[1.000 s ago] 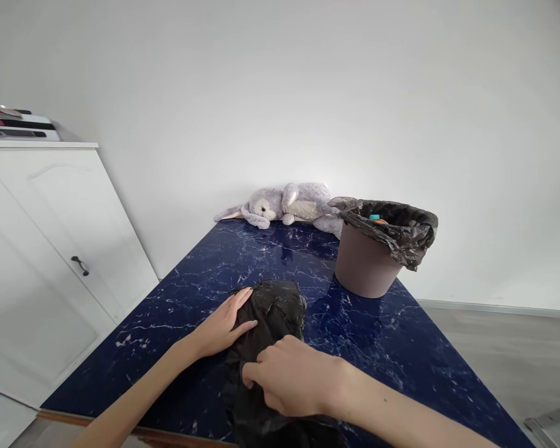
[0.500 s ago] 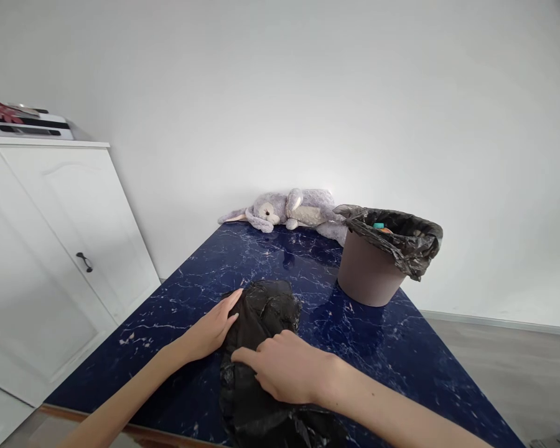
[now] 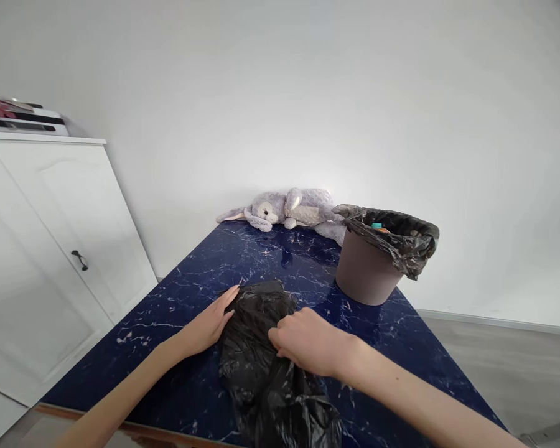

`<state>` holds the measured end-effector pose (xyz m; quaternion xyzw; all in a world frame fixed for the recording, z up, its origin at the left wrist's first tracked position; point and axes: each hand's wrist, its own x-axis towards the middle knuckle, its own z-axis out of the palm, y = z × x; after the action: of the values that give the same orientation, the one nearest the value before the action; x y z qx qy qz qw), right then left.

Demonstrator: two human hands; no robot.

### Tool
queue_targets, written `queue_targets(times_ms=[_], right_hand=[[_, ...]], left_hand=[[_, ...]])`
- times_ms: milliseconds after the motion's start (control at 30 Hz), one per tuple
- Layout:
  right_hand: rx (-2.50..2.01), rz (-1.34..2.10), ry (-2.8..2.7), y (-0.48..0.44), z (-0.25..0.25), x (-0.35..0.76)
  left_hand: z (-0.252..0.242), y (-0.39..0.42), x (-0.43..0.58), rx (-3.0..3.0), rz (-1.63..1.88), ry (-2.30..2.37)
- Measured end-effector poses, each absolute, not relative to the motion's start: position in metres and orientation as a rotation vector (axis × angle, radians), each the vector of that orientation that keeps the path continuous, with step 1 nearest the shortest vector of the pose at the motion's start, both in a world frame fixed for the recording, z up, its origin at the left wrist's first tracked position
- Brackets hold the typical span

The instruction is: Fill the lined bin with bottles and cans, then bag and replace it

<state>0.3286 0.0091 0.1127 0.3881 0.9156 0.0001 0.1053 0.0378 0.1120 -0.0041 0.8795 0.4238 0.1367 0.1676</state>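
A crumpled black plastic bag (image 3: 261,361) lies on the dark blue marble table (image 3: 392,354) in front of me. My left hand (image 3: 210,323) rests flat against the bag's left side, fingers stretched out. My right hand (image 3: 308,342) lies on top of the bag near its middle, fingers curled down and pinching the plastic. A brown bin (image 3: 366,270) lined with a black bag stands at the back right of the table, with small teal and orange items showing inside.
A grey plush rabbit (image 3: 284,211) lies at the table's far edge against the white wall. A white cabinet (image 3: 51,249) with a dark handle stands to the left. Grey floor shows on the right.
My right hand has moved up and to the right across the bag. The lower part of the bag now spreads out toward me. My left hand stays at the bag's left side.
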Motion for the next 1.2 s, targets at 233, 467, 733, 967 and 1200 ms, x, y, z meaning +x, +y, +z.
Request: queue_targets(times_ms=[233,467,733,967,1200], right_hand=[[1.436,0.057,2.618,0.007,0.131,0.380],[1.763,0.069,2.386,-0.001,0.128,0.441],[1.668,-0.162,2.848,-0.022,0.134,0.420],[1.287,-0.639,2.794,-0.031,0.109,0.395],[1.277,-0.568,2.687,-0.022,0.080,0.426]], left_hand=[[-0.009,0.131,0.018,2.594,0.478,1.335],[0.002,0.139,0.004,2.648,0.518,1.420],[0.026,0.100,0.057,2.645,0.462,1.190],[0.006,0.092,0.062,2.700,0.219,1.089],[0.006,0.107,0.032,2.721,0.146,1.139]])
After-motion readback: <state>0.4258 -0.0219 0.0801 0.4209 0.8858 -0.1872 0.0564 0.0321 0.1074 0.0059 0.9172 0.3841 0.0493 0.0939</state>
